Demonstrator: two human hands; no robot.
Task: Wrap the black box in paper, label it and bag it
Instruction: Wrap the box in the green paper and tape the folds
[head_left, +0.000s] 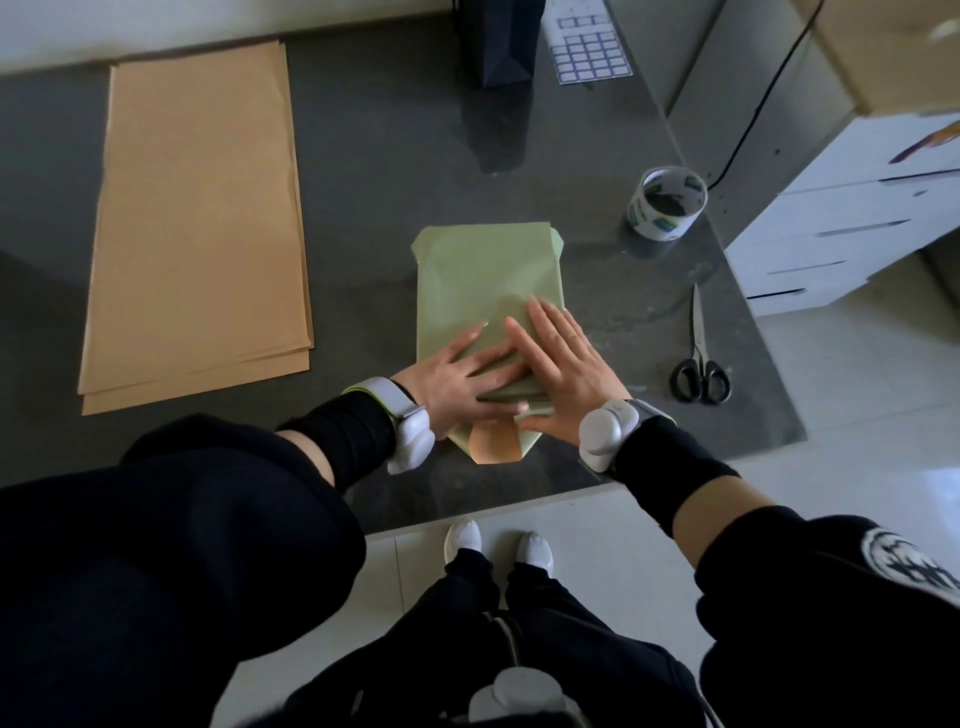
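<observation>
Pressure matters now: with left hand (457, 382) and right hand (563, 364) flat, fingers straight and slightly spread, on the green paper (483, 275) hiding the black box, nearer me than the tape roll (668, 203), I should crease its near flap sharply before taping.

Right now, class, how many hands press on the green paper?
2. The left hand lies flat on the near left of the green paper; the right hand lies flat beside it, near right. None seems hidden.
</observation>
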